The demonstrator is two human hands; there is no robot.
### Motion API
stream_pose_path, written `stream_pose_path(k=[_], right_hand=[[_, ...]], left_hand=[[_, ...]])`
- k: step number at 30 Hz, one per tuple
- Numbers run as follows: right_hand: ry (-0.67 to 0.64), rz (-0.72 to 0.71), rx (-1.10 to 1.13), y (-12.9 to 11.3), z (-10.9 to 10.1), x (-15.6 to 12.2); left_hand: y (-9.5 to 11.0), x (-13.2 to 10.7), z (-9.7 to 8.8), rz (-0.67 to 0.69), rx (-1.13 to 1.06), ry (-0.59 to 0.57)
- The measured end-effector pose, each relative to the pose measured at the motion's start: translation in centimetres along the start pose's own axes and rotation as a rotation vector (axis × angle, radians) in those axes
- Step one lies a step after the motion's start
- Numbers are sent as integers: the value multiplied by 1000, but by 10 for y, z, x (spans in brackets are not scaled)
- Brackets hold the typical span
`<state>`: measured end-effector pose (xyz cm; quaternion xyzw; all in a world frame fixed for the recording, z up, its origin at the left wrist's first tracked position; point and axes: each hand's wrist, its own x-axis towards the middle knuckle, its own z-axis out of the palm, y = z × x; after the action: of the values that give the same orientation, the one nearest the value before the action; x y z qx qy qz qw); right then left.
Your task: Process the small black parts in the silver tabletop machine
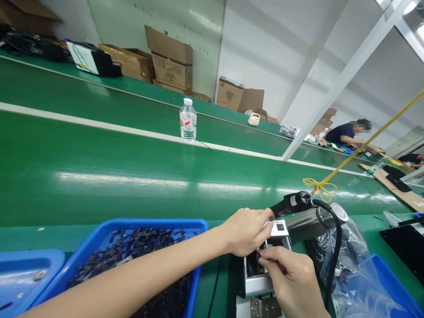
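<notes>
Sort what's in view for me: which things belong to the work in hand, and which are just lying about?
In the work:
- left hand and right hand, both on the metal fixture
- blue bin of small black parts
- black corded tool on the yellow cord

Lying about:
- water bottle
- cardboard boxes
- clear plastic bag
- another person working farther along

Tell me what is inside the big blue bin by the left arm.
The blue bin holds a heap of small black parts. The left forearm crosses over it, hiding some of the heap and the bin's bottom.
</notes>
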<state>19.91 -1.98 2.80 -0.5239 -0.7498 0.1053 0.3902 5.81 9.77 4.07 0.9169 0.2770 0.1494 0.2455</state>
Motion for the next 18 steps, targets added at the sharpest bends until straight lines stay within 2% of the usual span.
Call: stream_pose_path(k=[2,5,7,9,10,11,13,15,18], right_hand=[[3,30,35,-2,-4,-2],[18,69,43,-4,-14,-5],[42,81,16,-6,-24,-7],[65,65,-15,-8,-33,-7],[75,46,-24,-8,-36,-8],[85,26,-25,-8,-39,-8],[105,-3,-2,-6,-41,-9],[119,-9,35,-4,-40,-10],[113,12,78,-1,-35,-11]], left_hand=[[-2,-1,5,-22,-25,43],[-8,-8,11,-17,-58,194],[-10,-16,8,93,-41,325],[-9,-26,-2,285,14,389],[-7,-31,-9,384,53,366],[-3,-34,-16,469,102,293],[5,-39,-27,582,199,86],[13,-40,-30,610,273,-90],[19,-39,-23,572,369,-213]])
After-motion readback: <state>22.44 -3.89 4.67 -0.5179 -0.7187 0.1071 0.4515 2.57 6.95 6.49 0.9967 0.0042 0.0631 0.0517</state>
